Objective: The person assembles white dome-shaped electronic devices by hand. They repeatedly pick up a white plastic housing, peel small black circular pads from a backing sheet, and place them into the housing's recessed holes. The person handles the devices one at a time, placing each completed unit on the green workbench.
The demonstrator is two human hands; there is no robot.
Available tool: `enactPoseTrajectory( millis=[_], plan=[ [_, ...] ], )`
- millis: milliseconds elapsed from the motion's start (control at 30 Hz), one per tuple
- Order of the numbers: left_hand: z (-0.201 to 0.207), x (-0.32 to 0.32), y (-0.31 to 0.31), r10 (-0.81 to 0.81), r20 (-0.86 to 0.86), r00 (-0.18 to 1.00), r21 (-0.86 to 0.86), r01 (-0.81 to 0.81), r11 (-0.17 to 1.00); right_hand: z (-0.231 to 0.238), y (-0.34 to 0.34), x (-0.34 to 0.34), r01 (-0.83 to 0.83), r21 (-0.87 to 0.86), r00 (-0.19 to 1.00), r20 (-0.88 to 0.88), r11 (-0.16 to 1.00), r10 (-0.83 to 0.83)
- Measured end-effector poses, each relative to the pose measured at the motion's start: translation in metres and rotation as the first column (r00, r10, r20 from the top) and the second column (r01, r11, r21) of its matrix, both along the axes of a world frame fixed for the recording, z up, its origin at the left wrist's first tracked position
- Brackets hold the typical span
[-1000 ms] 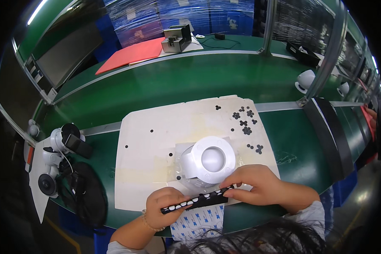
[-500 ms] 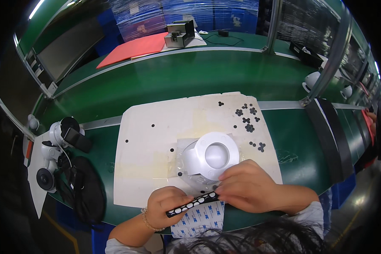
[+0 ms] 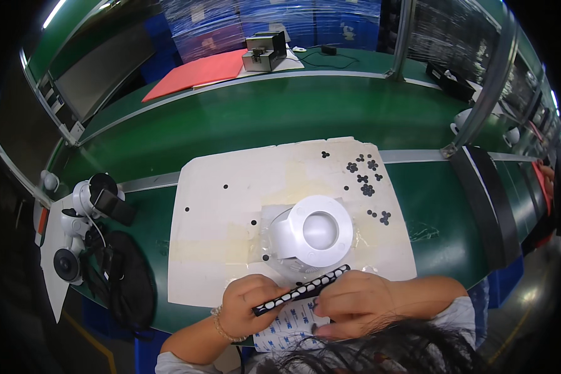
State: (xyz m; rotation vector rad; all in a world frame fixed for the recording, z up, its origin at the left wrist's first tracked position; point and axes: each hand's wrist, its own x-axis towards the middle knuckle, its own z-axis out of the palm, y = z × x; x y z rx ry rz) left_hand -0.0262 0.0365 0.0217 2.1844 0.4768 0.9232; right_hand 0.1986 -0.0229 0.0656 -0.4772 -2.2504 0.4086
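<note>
My left hand (image 3: 250, 305) is closed round a narrow black strip (image 3: 302, 290) dotted with white round spots. The strip slants up to the right over the near edge of the board. Beside its right end, my right hand (image 3: 350, 305) has its fingers curled together; a small dark bit shows at the fingertips, too small to name. Under both hands lies a white sheet with blue print (image 3: 288, 325), partly covered by them. Just beyond the strip, a glossy white ring-shaped plastic housing (image 3: 336, 249) rests on clear plastic film (image 3: 265, 240).
Small black round pads (image 3: 368, 190) lie in clusters on the right of the pale board (image 3: 212, 243), with a few singles at left. White cameras (image 3: 75, 237) and a black pouch (image 3: 131, 274) sit on the left. A metal post (image 3: 489, 81) stands at the right.
The strip's right end has swung up and away from my right hand, which has moved down toward me. My left hand keeps its hold.
</note>
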Motion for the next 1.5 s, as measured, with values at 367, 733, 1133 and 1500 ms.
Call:
enactPoseTrajectory(
  millis=[367,733,1133,1500],
  plan=[
    [-0.004,0.011,0.004,0.108,-0.194,0.975,0.443,-0.011,0.896,-0.011,0.052,0.031,0.101,-0.621,0.784,-0.431,0.777,-0.446],
    [-0.003,0.009,0.002,0.132,-0.205,0.970,0.443,-0.029,0.896,-0.015,0.049,0.030,0.173,-0.580,0.811,-0.375,0.796,-0.449],
    [-0.003,0.011,0.003,0.108,-0.173,0.979,0.425,-0.024,0.905,-0.004,0.045,0.030,0.549,-0.003,0.829,-0.125,0.836,-0.545],
    [-0.007,0.010,0.003,0.096,-0.154,0.983,0.433,-0.020,0.901,-0.007,0.056,-0.001,0.308,-0.428,0.884,-0.200,0.850,-0.422]
  ],
)
